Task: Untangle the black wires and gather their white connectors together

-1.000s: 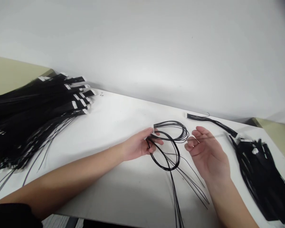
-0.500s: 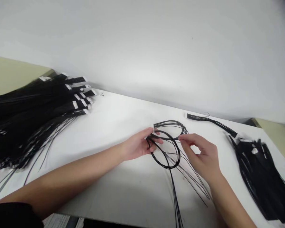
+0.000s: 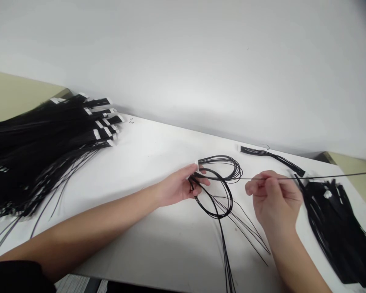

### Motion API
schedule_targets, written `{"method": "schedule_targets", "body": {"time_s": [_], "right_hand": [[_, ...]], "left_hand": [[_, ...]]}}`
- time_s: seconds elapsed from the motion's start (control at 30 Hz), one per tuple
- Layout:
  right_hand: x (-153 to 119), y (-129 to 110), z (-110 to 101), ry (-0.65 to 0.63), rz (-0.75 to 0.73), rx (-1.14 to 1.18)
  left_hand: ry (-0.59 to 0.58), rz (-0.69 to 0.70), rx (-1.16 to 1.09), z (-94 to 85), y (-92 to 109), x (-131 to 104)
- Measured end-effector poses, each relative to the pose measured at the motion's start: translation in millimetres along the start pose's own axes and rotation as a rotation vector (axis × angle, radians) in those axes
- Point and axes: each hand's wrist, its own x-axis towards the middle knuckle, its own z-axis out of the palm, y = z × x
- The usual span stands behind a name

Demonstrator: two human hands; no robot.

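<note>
My left hand [image 3: 181,184] is closed around a looped black wire harness [image 3: 228,203] near its white connector [image 3: 197,163]. Two loops spread to the right of the fingers, and loose wire ends trail down over the table. My right hand [image 3: 276,199] pinches a single black wire [image 3: 332,176] between thumb and fingers. That wire runs nearly straight from the upper loop, through the right hand, and on past the right side of the picture.
At the left lies a large pile of black wire harnesses [image 3: 42,146] with white connectors. A smaller black bundle [image 3: 338,228] lies at the right, with another harness [image 3: 271,154] behind it. All rest on a white table [image 3: 158,150] against a pale wall [image 3: 183,61].
My right hand has moved right, away from the loops, and one wire is now stretched out straight through it. My left hand and the harness have stayed nearly in place.
</note>
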Motion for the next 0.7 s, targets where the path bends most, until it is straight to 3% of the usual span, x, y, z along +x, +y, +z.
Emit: {"method": "schedule_targets", "body": {"time_s": [0.13, 0.23, 0.3, 0.37, 0.53, 0.6, 0.7], "right_hand": [[11, -5, 2, 0.264, 0.268, 0.333], [12, -8, 2, 0.244, 0.382, 0.484], [8, -8, 3, 0.148, 0.389, 0.414], [1, -8, 4, 0.049, 0.282, 0.188], [-11, -9, 8, -0.188, -0.287, -0.540], [-12, -9, 9, -0.299, -0.314, -0.658], [-12, -9, 10, -0.349, -0.245, -0.703]], "left_hand": [[0.009, 0.000, 0.037, 1.3, 0, 0], [0.002, 0.006, 0.076, 2.1, 0, 0], [-0.003, 0.003, 0.091, 2.1, -1, 1], [0.004, -0.002, 0.094, 2.1, -1, 1], [-0.016, -0.011, 0.141, 4.2, -2, -1], [-0.029, -0.013, 0.160, 5.2, -2, -1], [-0.046, -0.010, 0.179, 5.3, -2, -2]]}}
